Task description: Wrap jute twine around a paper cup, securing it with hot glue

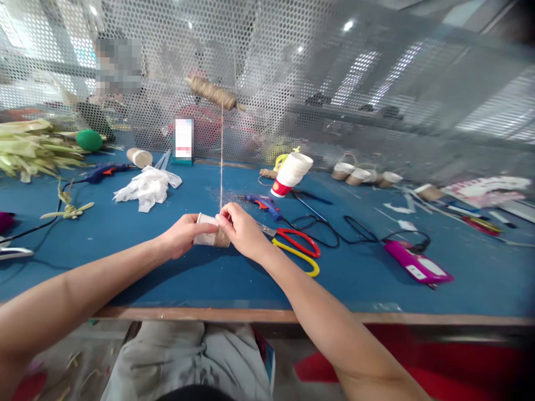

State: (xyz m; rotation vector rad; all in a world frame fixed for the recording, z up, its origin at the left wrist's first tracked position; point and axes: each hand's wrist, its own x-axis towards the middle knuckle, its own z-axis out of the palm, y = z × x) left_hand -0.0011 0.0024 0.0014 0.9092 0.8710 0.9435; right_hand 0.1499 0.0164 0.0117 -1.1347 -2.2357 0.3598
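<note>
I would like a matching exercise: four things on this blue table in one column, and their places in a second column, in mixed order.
1. paper cup
2. twine spool
3. scissors
4. green ball

a. far left, beside the leaves
b. up on the mesh wall
c. held between left hand and right hand
d. lying right of the hands

Pairs: 1-c, 2-b, 3-d, 4-a

Two glue guns (106, 172) (263, 204) lie on the blue table (209, 278). One pair of scissors (297, 249) lies there. Three small baskets (361, 175) stand right of the scissors.
</note>
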